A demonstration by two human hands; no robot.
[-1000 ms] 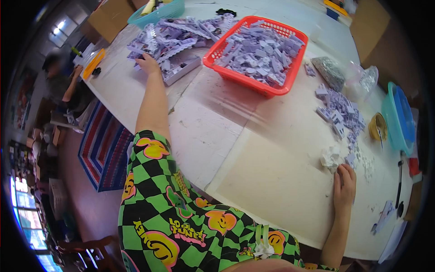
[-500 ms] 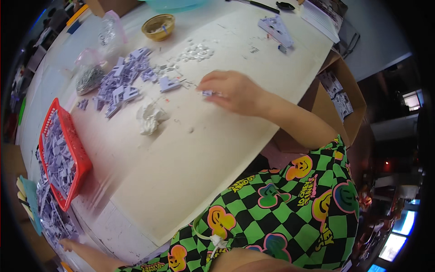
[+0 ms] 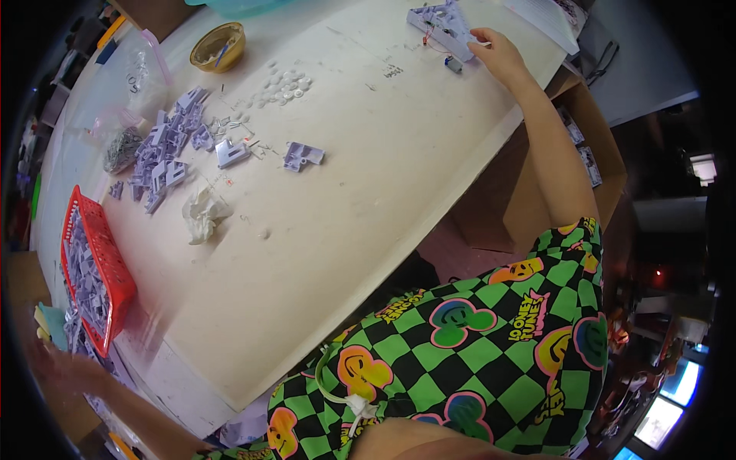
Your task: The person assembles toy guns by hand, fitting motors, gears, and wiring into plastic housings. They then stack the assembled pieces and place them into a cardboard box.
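At the far right of the table, my right hand (image 3: 500, 58) has its fingers closed at the corner of a lavender plastic housing (image 3: 438, 29). Thin red wires and a small motor-like piece (image 3: 453, 66) hang from that housing. A small lavender plastic part (image 3: 303, 156) lies alone near the table's middle, and another flat one (image 3: 231, 153) lies left of it. Down at the lower left, my left hand (image 3: 65, 369) is smeared by motion and dark, close to the red basket (image 3: 121, 295) of lavender parts. Its fingers cannot be made out.
Lavender parts (image 3: 165, 142) are heaped at the left, beside clear bags of small pieces (image 3: 123, 149). White discs (image 3: 285, 86), a yellow bowl (image 3: 218, 47) and crumpled tissue (image 3: 205, 215) are on the table. A cardboard box (image 3: 529, 192) stands beyond the right edge.
My right hand has gone from mid-table to the housing at the far right, and the small lavender part it held now lies on the table. My left hand has moved up and left.
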